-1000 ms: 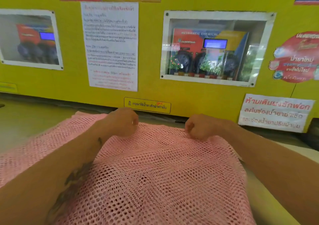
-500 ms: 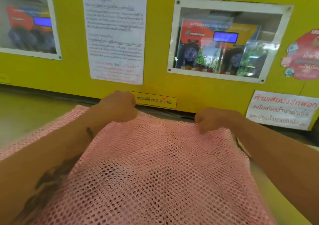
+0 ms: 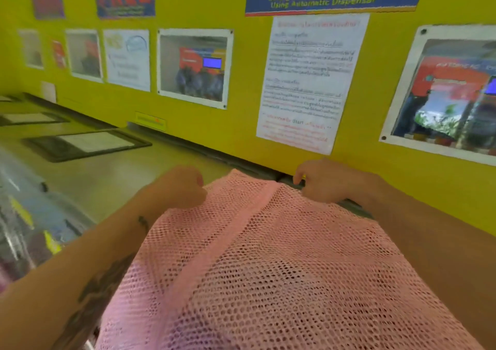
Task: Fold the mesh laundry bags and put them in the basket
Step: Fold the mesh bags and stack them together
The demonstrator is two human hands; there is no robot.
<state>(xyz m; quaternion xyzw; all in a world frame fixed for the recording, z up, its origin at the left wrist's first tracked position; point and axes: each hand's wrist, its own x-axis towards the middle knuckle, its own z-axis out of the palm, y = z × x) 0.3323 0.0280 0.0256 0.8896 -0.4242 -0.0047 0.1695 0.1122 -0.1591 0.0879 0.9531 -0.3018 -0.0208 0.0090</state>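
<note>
A pink mesh laundry bag lies spread on the countertop, reaching from the wall toward me, with a solid pink band running lengthwise down it. My left hand is closed on the bag's far left corner. At the far right corner, close to the wall, my right hand pinches the bag's edge. Both forearms flank the bag. No basket is in view.
A yellow wall with posters and framed windows stands right behind the bag. The beige countertop runs off to the left, with dark framed panels set in it. A shiny plastic-covered surface sits at the left edge.
The view has swung left and the bag looks narrower, with a lengthwise band now showing. Both hands stay gripping the far edge and have come closer together.
</note>
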